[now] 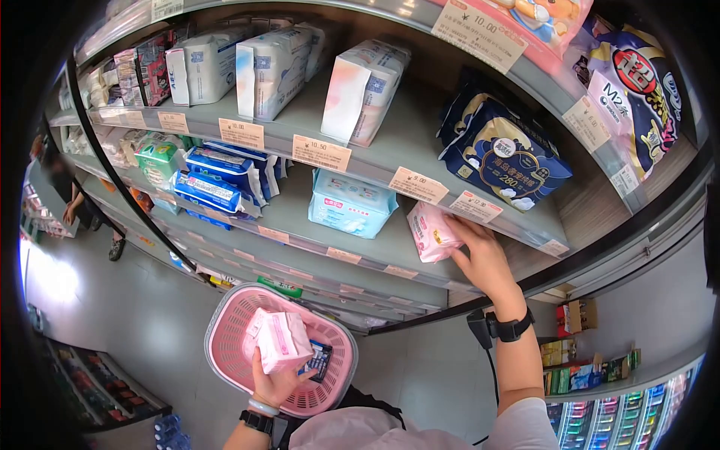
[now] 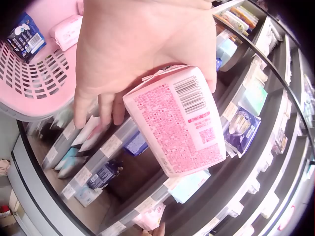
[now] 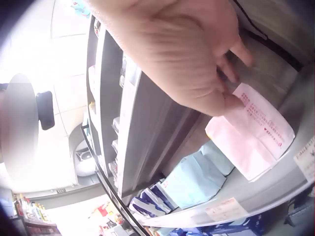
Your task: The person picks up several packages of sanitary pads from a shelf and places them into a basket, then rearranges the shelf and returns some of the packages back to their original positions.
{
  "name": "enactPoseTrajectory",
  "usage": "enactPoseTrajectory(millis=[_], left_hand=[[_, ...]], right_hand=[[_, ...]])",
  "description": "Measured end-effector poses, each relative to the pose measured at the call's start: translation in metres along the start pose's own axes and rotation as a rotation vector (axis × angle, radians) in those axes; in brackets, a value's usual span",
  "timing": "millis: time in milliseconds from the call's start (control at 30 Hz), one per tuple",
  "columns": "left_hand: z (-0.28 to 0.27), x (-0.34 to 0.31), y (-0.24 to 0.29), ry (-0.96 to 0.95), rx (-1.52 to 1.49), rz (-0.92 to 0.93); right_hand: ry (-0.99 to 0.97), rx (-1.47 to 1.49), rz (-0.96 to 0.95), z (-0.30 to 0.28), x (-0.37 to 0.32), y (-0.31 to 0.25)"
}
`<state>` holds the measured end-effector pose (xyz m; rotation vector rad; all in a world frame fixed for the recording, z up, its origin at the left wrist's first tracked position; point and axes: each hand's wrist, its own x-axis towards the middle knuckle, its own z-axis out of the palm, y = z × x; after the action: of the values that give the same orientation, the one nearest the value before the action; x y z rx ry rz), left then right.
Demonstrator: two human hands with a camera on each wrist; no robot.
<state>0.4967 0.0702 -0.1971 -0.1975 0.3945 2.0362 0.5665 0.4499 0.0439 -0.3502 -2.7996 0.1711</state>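
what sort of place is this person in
Most likely a shop or supermarket aisle: long grey tiered shelves carry rows of plastic-wrapped packs, printed rectangular price labels showing yuan prices line the edges, and there's a pink slotted plastic basket.

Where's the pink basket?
In the head view, the pink basket is low and left of centre, below the shelves, partly hidden by the left hand and the pink pack it holds.
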Motion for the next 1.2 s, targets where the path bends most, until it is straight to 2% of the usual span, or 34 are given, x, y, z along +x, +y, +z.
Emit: enactPoseTrajectory(millis=[167, 300, 367, 400, 433, 500, 533, 600, 700, 933, 1100, 1200], left_hand=[[0.0, 0.0, -0.003, -0.011, -0.007, -0.019], [-0.002, -0.002, -0.002, -0.006, -0.013, -0.022], [-0.002, -0.004, -0.002, -0.003, -0.003, -0.018], [-0.003, -0.005, -0.001, -0.005, 0.022, -0.02], [-0.003, -0.005, -0.001, -0.007, 0.047, -0.022], [-0.001, -0.006, -0.001, -0.006, 0.016, -0.024], [0.0, -0.007, -0.001, -0.003, -0.017, -0.023], [0.003, -0.009, -0.001, 0.007, -0.017, -0.019], [0.001, -0.01, -0.001, 0.022, -0.027, -0.02], [0.004, -0.013, -0.002, 0.026, 0.019, -0.016], [0.009, -0.013, -0.004, 0.019, 0.053, -0.021], [0.016, -0.009, -0.006, 0.013, 0.109, -0.027]], right_hand=[[0.134, -0.124, 0.096, 0.014, 0.02, -0.013], [0.231, -0.164, 0.016, 0.007, 0.024, 0.005], [0.077, -0.351, -0.018, 0.0, 0.02, 0.015], [-0.077, -0.315, 0.037, -0.005, 0.02, 0.015], [-0.077, -0.316, 0.039, -0.004, 0.023, 0.018], [-0.282, -0.156, 0.053, 0.005, 0.03, 0.028], [-0.28, -0.155, 0.054, 0.012, 0.031, 0.032], [-0.1, -0.098, 0.064, 0.024, 0.035, 0.032], [-0.099, -0.106, 0.148, 0.027, 0.037, 0.022], [-0.182, -0.001, 0.134, 0.022, 0.034, 0.029], [-0.121, -0.144, 0.162, 0.019, 0.032, 0.018], [-0.062, -0.109, 0.186, 0.023, 0.03, 0.017]])
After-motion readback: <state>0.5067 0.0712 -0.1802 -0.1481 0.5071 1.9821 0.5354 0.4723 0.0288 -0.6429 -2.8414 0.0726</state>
